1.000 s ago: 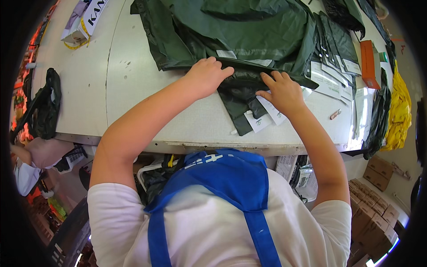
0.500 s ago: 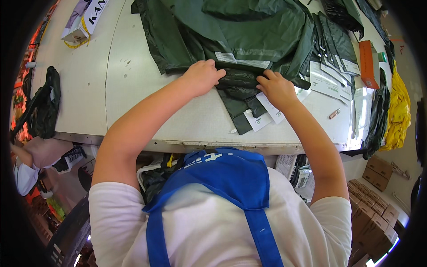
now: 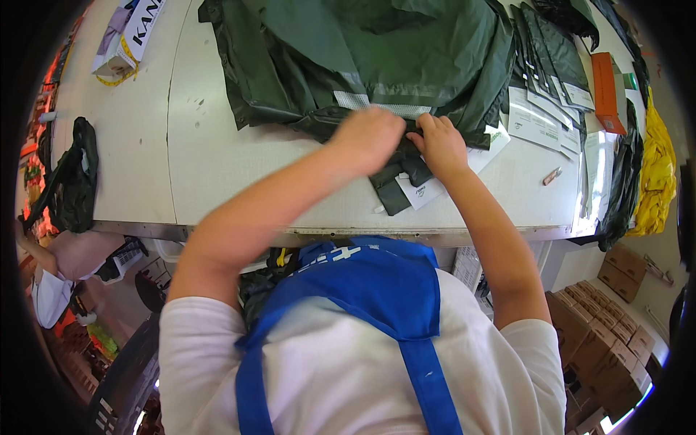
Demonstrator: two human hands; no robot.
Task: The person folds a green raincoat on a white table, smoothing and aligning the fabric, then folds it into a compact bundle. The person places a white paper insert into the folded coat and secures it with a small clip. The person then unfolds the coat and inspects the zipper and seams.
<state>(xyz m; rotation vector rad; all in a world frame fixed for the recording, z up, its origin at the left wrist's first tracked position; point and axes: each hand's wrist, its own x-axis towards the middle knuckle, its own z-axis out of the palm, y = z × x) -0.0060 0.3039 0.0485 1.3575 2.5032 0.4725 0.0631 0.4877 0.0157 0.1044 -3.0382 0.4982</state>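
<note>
A dark green waterproof garment point(image 3: 406, 51) with a grey reflective strip point(image 3: 352, 100) lies spread on the far side of the white table. My right hand point(image 3: 442, 147) is closed on its gathered near edge, just right of the strip. Beside it, my left hand point(image 3: 368, 139) is over the same edge, smeared by motion, so its grip does not show. Below the hands, a small dark green pouch point(image 3: 391, 194) and a white printed card point(image 3: 419, 190) stick out from under the garment.
To the right lie several dark green flat packs with white cards point(image 3: 540, 127), an orange box point(image 3: 607, 93) and a small lighter-like object point(image 3: 552, 176). Yellow material point(image 3: 652, 167) hangs at the table's right end. A white box point(image 3: 127, 43) with a yellow tape stands far left, a black bundle point(image 3: 75, 174) nearer.
My left hand has moved right, toward my right hand. The garment's near edge is drawn closer together, and its left part has shifted. One of the white cards below is now covered.
</note>
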